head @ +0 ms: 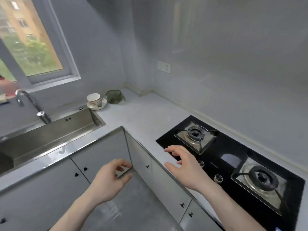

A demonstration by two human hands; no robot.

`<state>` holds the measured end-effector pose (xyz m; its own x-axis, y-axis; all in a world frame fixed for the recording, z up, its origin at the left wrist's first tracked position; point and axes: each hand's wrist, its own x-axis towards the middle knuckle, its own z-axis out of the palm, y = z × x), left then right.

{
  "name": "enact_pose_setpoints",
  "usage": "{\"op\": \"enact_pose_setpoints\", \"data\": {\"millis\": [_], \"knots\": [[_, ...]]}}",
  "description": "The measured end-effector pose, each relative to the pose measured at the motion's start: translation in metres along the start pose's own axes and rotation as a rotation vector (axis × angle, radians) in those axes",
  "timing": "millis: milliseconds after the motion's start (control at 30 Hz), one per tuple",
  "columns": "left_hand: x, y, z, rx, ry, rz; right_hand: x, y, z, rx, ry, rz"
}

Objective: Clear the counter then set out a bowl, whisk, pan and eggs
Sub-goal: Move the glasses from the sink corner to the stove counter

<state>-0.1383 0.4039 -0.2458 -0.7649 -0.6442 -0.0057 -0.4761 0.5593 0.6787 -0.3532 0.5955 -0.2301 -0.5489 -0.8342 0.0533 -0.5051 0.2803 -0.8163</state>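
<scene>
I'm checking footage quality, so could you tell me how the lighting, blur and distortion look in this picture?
Head view: soft daylight from the window, no hard shadows; wide-angle bending bows the counter edges and walls; the pink thing at the left edge is smeared by blur; the cup and hob are fairly sharp; both hands, left and right, are slightly soft.

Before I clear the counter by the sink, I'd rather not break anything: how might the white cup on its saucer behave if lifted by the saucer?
The white cup looks like glazed china, so probably fragile and slippery. It sits loose on the saucer, so it may slide or tip if tilted.
</scene>
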Motion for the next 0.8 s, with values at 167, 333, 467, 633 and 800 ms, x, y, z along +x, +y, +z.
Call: {"op": "enact_pose_setpoints", "data": {"millis": [167,333,467,633,800], "knots": [[-0.025,-0.053,-0.052,-0.043,0.150,-0.132,0.055,-0.044,0.056,0.020,-0.143,-0.095],[-0.039,-0.096,-0.085,-0.049,0.257,-0.236,0.102,-0.070,0.103,0.040,-0.258,-0.157],[-0.036,-0.126,-0.107,-0.060,0.324,-0.303,0.144,-0.086,0.142,0.036,-0.335,-0.202],[-0.016,-0.169,-0.144,-0.050,0.380,-0.411,0.212,-0.111,0.206,0.063,-0.452,-0.261],[0.015,-0.207,-0.193,-0.019,0.423,-0.517,0.274,-0.140,0.261,0.110,-0.586,-0.288]]}}
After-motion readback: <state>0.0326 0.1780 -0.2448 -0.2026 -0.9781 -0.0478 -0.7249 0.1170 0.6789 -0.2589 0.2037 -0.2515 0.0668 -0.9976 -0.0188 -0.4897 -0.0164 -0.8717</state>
